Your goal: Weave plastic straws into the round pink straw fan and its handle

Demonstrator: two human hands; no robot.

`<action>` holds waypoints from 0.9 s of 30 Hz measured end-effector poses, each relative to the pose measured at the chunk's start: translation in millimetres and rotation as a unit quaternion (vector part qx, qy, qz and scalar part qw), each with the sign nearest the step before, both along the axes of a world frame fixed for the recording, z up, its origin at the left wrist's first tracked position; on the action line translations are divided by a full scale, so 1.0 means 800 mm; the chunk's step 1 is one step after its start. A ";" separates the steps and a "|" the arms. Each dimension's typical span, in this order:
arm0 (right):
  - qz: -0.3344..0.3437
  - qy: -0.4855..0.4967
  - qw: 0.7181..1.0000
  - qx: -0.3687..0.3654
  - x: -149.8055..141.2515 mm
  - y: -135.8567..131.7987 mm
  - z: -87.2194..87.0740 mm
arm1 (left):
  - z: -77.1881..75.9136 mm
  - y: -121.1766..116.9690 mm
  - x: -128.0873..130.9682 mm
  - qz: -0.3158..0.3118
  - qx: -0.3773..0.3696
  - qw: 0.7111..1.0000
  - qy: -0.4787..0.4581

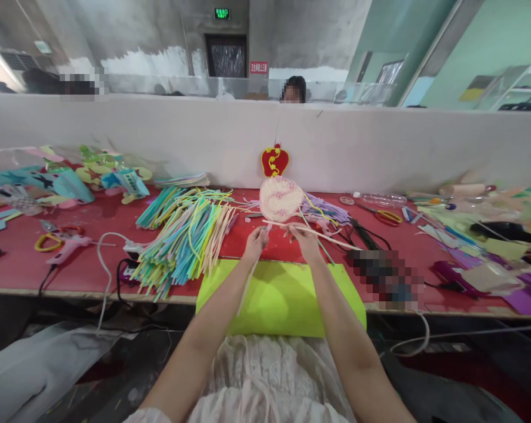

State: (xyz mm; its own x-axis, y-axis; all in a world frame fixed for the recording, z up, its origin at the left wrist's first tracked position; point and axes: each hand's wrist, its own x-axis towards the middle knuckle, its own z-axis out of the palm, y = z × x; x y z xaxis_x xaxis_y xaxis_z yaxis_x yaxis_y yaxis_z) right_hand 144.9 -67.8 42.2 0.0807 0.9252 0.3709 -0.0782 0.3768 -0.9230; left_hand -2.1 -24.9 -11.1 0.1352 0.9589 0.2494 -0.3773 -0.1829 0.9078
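With right fingers (298, 233), clamping peach chenille stem (336, 239), frame centre; with left fingers (259, 235), pinching thin pale strand (249, 283). Likely light, fuzzy, bendable; best held near tip. Just above: floral-patterned disc (279, 202), maybe in the way. Farther out: chenille bundle (174, 244) left of centre, yellow-handled scissors (377, 212) right of centre, on red bench (110, 211).

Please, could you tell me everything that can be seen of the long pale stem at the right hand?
The long pale stem is slender, cream to light peach, and looks soft and fuzzy, like a pipe cleaner. It is nearly straight, sloping downward to the right in view, above the red table. The fingers of the right hand hold it. Its other end reaches close to the left hand; contact there is unclear.
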 end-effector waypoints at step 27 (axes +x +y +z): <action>-0.069 -0.103 0.992 0.027 -0.011 -0.004 -0.025 | 0.033 -0.010 0.009 0.005 -0.032 0.999 -0.030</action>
